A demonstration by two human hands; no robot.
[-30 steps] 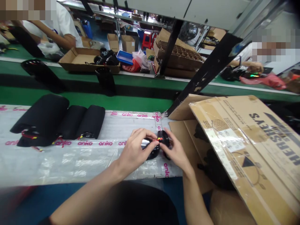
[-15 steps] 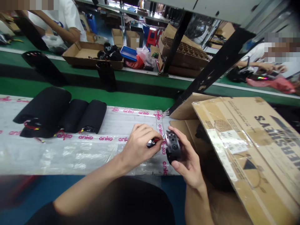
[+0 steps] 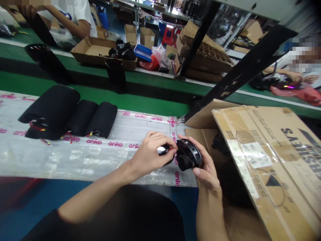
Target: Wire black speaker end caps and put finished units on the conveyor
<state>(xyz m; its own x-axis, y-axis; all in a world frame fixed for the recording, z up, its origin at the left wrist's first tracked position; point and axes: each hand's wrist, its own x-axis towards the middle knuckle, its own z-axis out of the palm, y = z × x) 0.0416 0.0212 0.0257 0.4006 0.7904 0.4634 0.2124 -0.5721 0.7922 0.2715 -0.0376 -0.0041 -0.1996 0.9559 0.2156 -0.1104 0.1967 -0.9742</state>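
My left hand is closed in a pinch on a small shiny black part with thin red wires, partly covered by the fingers. Just to its right, my right hand grips a round black plastic housing with holes around its rim. The fingertips of the left hand are close to the housing; whether the wires join the two parts cannot be made out. Farther left on the work surface lie black fabric-covered cylinders, with short red and yellow wires at their near ends.
A large open cardboard box stands at the right, dark items inside. Taped wrap with pink lettering covers the table. Beyond runs a green conveyor with black tubes, a shallow carton and a slanting post. Co-workers sit across.
My right hand has turned the round housing, so its side with the protruding part now faces left and toward me. My left hand keeps its pinch. The camera view has shifted slightly.
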